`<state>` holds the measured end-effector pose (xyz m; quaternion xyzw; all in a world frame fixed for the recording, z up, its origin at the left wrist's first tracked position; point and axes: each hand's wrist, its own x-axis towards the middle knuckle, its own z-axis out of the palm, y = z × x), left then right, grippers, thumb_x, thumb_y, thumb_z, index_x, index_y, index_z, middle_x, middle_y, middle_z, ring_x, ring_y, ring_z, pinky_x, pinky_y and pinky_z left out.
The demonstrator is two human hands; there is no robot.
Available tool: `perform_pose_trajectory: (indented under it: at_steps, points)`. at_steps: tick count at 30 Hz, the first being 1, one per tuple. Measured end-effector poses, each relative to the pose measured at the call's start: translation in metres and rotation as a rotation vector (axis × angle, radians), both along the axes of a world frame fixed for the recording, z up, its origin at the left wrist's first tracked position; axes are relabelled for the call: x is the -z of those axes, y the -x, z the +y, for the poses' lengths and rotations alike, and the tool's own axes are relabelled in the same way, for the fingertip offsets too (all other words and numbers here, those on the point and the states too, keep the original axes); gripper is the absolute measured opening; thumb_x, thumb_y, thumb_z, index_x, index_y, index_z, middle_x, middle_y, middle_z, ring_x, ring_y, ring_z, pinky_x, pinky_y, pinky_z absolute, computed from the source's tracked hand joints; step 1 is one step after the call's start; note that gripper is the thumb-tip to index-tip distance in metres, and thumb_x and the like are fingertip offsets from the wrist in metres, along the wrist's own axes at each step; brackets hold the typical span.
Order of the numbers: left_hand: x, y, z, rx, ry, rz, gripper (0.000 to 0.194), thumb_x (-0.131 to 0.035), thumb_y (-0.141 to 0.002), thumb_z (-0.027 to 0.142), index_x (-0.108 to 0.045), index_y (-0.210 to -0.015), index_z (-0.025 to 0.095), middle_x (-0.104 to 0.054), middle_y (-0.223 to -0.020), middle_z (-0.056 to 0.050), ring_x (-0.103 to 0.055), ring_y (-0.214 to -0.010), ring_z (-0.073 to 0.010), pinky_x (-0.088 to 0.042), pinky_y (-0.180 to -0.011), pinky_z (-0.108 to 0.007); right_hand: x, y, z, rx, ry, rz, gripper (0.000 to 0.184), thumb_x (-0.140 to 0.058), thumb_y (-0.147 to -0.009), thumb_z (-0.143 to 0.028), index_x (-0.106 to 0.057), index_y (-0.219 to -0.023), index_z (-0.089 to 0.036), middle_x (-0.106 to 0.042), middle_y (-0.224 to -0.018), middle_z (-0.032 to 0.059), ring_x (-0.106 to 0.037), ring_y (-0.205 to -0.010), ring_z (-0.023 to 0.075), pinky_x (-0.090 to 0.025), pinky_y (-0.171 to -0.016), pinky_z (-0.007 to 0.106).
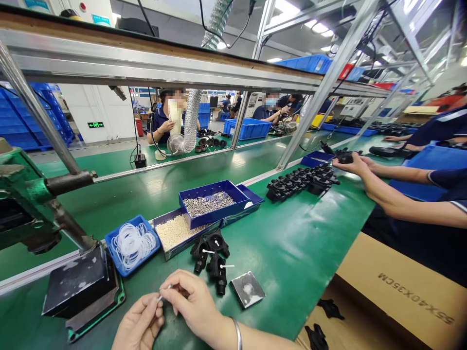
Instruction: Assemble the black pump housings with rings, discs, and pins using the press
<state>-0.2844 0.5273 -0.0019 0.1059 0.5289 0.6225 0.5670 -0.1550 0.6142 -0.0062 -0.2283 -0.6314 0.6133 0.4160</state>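
Observation:
Over the front of the green table, my left hand (pixel 140 318) and my right hand (pixel 193 301) meet with fingertips pinched on one small metal pin (pixel 159 297). Its ends are mostly hidden by the fingers. Just beyond my right hand lie black plastic housings (pixel 218 272), with thin light pins sticking out of them. A small square metal block (pixel 248 290) rests to their right. Behind them a blue bin of metal pins (pixel 209 203) overlaps a bin of small cream-coloured pieces (pixel 177 232). White rings (pixel 133 245) fill a blue tray on the left.
A green press (pixel 25 194) with a black base block (pixel 78 274) stands at left. Rows of black housings (pixel 302 182) lie farther right, near a co-worker's hands (pixel 352 165). A cardboard box (pixel 404 287) sits below the table's right edge. Metal posts (pixel 328 82) support an overhead shelf.

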Motion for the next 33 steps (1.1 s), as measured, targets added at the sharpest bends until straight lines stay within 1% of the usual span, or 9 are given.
perform_pose_trajectory:
  at_steps: [2, 4, 7, 10, 16, 20, 23, 29, 33]
  points:
    - [-0.002, -0.002, -0.001, -0.007, -0.006, -0.008, 0.038, -0.095, -0.057, 0.037, -0.076, -0.081, 0.014, -0.068, -0.077, -0.004, -0.062, -0.071, -0.0143, -0.057, -0.068, -0.026, -0.001, -0.001, 0.0, 0.002, -0.008, -0.008, 0.018, -0.068, -0.092, -0.034, -0.074, -0.086, -0.018, -0.063, -0.081, 0.0006, -0.049, -0.048, 0.0033, -0.038, -0.048, 0.018]
    - [-0.004, -0.004, -0.002, -0.011, -0.028, -0.017, 0.038, -0.094, -0.061, 0.038, -0.075, -0.083, 0.014, -0.067, -0.078, -0.003, -0.061, -0.072, -0.0125, -0.056, -0.069, -0.023, -0.003, -0.004, -0.002, 0.008, -0.015, -0.013, 0.018, -0.066, -0.093, -0.033, -0.073, -0.086, -0.018, -0.063, -0.082, 0.0005, -0.05, -0.049, 0.0038, -0.039, -0.049, 0.019]
    - [-0.005, -0.009, -0.005, -0.018, -0.066, -0.057, 0.037, -0.092, -0.065, 0.039, -0.075, -0.084, 0.013, -0.063, -0.074, -0.001, -0.056, -0.067, -0.0081, -0.053, -0.065, -0.019, -0.002, -0.009, -0.006, 0.025, -0.031, -0.005, 0.015, -0.064, -0.094, -0.03, -0.071, -0.087, -0.019, -0.065, -0.084, 0.0008, -0.05, -0.051, 0.0044, -0.04, -0.05, 0.019]
    - [-0.002, -0.01, -0.007, -0.036, -0.07, -0.122, 0.038, -0.092, -0.066, 0.039, -0.074, -0.085, 0.012, -0.06, -0.071, 0.001, -0.053, -0.062, -0.0061, -0.051, -0.061, -0.017, 0.002, -0.012, -0.008, 0.016, -0.037, -0.013, 0.011, -0.064, -0.095, -0.028, -0.071, -0.092, -0.02, -0.066, -0.09, 0.0015, -0.051, -0.052, 0.0044, -0.042, -0.05, 0.02]
    - [0.004, -0.012, -0.011, -0.004, -0.12, -0.145, 0.029, -0.085, -0.076, 0.037, -0.072, -0.082, 0.012, -0.06, -0.073, 0.001, -0.053, -0.063, -0.0056, -0.05, -0.064, -0.018, 0.005, -0.014, -0.012, -0.006, -0.055, -0.055, 0.01, -0.063, -0.097, -0.027, -0.071, -0.095, -0.021, -0.066, -0.094, 0.0023, -0.052, -0.054, 0.005, -0.045, -0.051, 0.021]
    - [0.006, -0.013, -0.011, 0.023, -0.146, -0.145, 0.027, -0.083, -0.08, 0.036, -0.07, -0.081, 0.012, -0.059, -0.073, 0.001, -0.053, -0.063, -0.0059, -0.049, -0.065, -0.018, 0.006, -0.014, -0.012, -0.003, -0.093, -0.062, 0.011, -0.063, -0.097, -0.027, -0.071, -0.095, -0.02, -0.066, -0.094, 0.0033, -0.052, -0.054, 0.0055, -0.045, -0.051, 0.022]
    - [0.005, -0.013, -0.011, 0.027, -0.139, -0.147, 0.027, -0.081, -0.081, 0.037, -0.068, -0.079, 0.013, -0.058, -0.071, 0.002, -0.051, -0.062, -0.0061, -0.047, -0.063, -0.019, 0.005, -0.015, -0.012, 0.005, -0.123, -0.069, 0.011, -0.064, -0.096, -0.027, -0.07, -0.092, -0.02, -0.065, -0.091, 0.0038, -0.053, -0.056, 0.007, -0.046, -0.052, 0.023]
    - [0.002, -0.015, -0.012, 0.063, -0.116, -0.099, 0.036, -0.078, -0.082, 0.046, -0.065, -0.074, 0.013, -0.056, -0.066, 0.002, -0.05, -0.059, -0.0074, -0.044, -0.062, -0.021, 0.003, -0.015, -0.012, 0.029, -0.165, -0.091, 0.016, -0.065, -0.095, -0.031, -0.067, -0.084, -0.019, -0.064, -0.083, 0.0045, -0.059, -0.066, 0.0126, -0.047, -0.055, 0.026]
    - [0.003, -0.014, -0.012, 0.067, -0.128, -0.069, 0.034, -0.078, -0.083, 0.044, -0.065, -0.076, 0.013, -0.057, -0.069, 0.001, -0.05, -0.061, -0.0075, -0.043, -0.063, -0.021, 0.002, -0.014, -0.011, 0.043, -0.175, -0.111, 0.021, -0.067, -0.094, -0.03, -0.064, -0.077, -0.019, -0.062, -0.077, 0.0028, -0.06, -0.068, 0.0132, -0.046, -0.057, 0.026]
